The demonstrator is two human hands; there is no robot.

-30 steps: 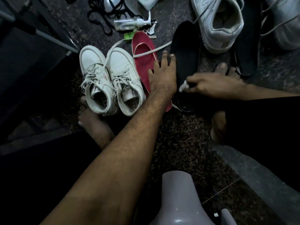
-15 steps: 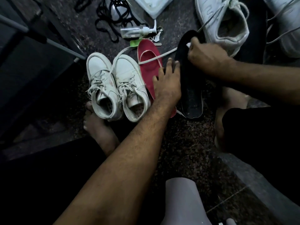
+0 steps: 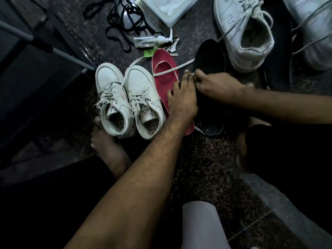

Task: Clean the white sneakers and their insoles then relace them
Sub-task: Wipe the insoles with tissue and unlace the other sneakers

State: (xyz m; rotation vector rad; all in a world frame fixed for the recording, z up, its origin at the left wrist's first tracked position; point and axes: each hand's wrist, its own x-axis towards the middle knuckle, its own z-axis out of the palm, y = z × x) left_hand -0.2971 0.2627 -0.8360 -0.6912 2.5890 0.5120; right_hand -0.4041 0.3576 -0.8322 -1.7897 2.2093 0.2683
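Nearest the camera: a pale grey rounded object (image 3: 201, 225) at the bottom edge, identity not clear. Beyond it the left hand (image 3: 181, 99) lies flat, fingers straight, pressing across the red insole (image 3: 162, 78) and the edge of the black insole (image 3: 208, 58), both lying on the dark speckled floor (image 3: 206, 159). The right hand (image 3: 215, 85) sits on the black insole just beside the left fingertips, fingers curled round something small and white; it is probably a wipe or cloth, too hidden to name. To the left stand a pair of small white sneakers (image 3: 125, 97), side by side and touching, laces threaded but loose, mesh showing inside, so their insoles are out. One loose white lace (image 3: 179, 67) trails over the red insole. Farther off: a clear spray bottle (image 3: 152, 40) on its side, tangled black laces (image 3: 115, 26), a white tray (image 3: 168, 13), and two larger white sneakers (image 3: 248, 35), laces slack. Judgement: the insole-cleaning stage is in hand. Still left: returning the insoles and relacing. Whether the uppers are already cleaned cannot be told in this dim light.
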